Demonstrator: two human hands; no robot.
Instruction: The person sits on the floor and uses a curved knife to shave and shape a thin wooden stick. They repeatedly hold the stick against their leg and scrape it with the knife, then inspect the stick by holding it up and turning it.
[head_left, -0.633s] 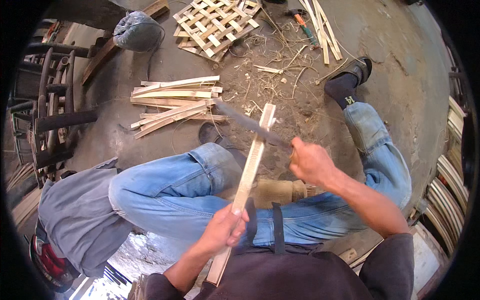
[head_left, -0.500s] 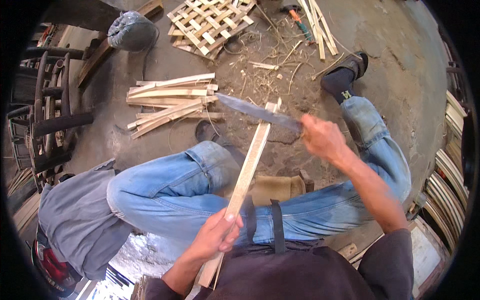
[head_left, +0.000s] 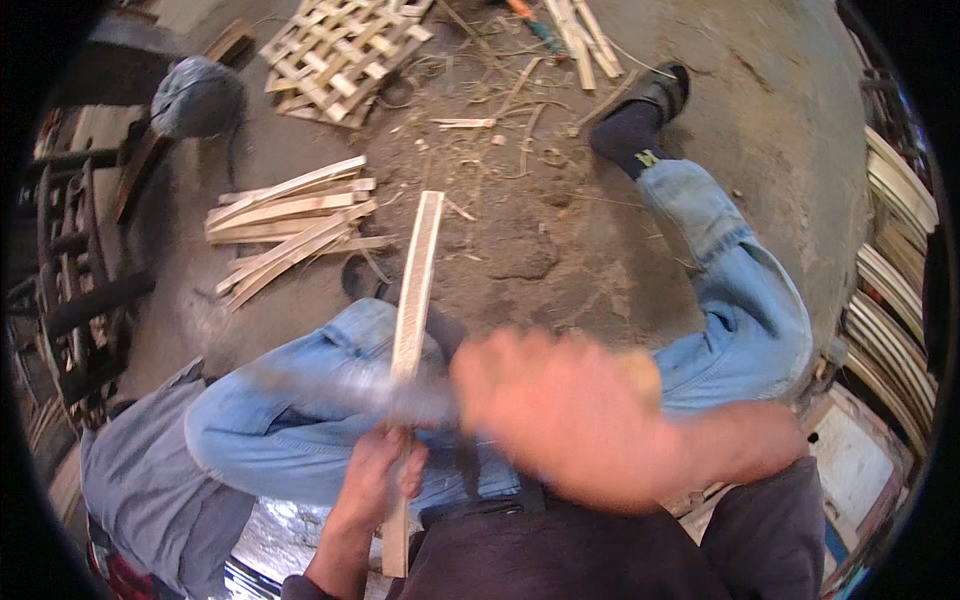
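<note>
A long pale strip (head_left: 418, 270), bamboo or wood by its look, stands slanting up from my lap. My left hand (head_left: 382, 468) is closed round its lower part, and the strip's near end sticks out below the fist. My right hand (head_left: 555, 405), smeared by motion, grips a large knife. The knife's blurred blade (head_left: 405, 398) lies across the strip just above my left fingers and points left. Whether its edge touches the strip, I cannot tell.
Cut strips (head_left: 295, 215) lie piled on the floor left of centre. Beyond them is a woven lattice panel (head_left: 345, 55), with shavings scattered beside it. A grey plastic-wrapped bundle (head_left: 198, 97) and dark frames stand left. Bundled long strips (head_left: 890, 310) line the right.
My right hand has brought the knife down the strip, from near its far end to just above my left hand. The strip now stands steeper, and the whole view has shifted.
</note>
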